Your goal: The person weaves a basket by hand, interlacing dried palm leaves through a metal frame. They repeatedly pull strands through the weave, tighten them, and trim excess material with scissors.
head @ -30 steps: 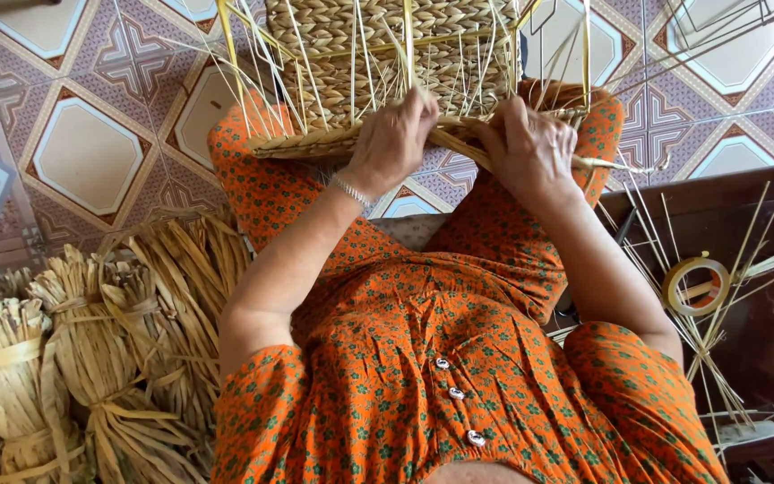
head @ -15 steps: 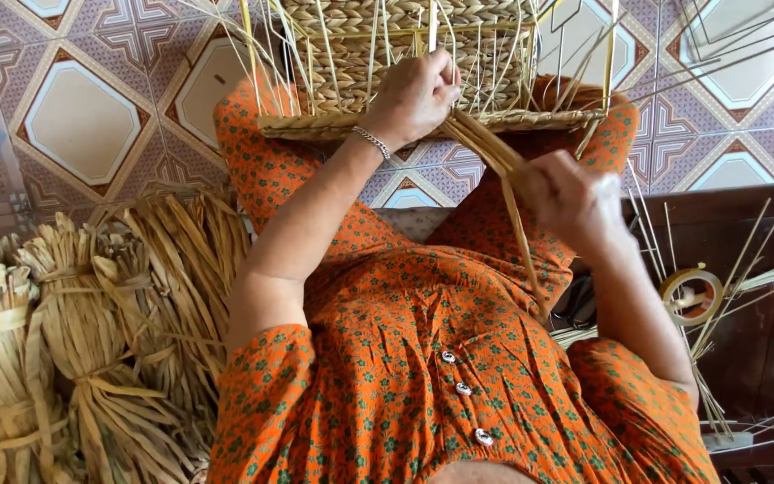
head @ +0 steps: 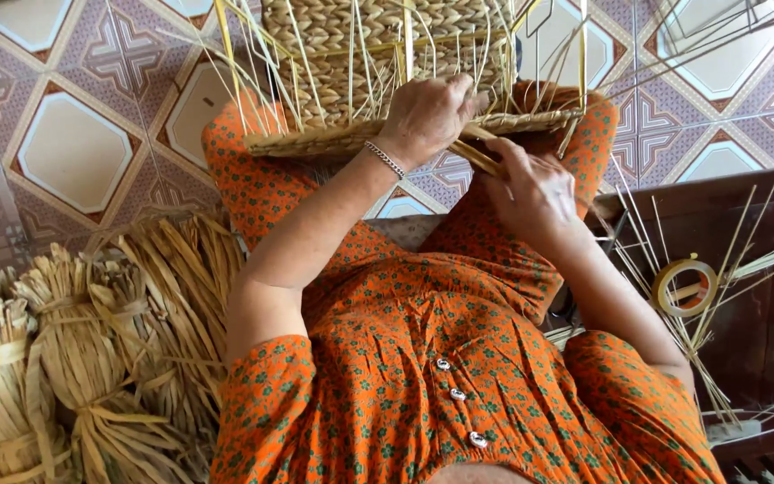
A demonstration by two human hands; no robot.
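Both hands on woven basket, resting on the knees.
Left hand fingers curled shut over basket rim; right hand just below rim, fingers pinching straw strand. Tied straw bundles on floor, well left of basket; tape roll lower right.

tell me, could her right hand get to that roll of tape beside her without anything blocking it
Probably yes. The roll of tape lies on the dark wooden surface at her right, with only thin loose stalks around it. But the right hand currently grips weaving strands.
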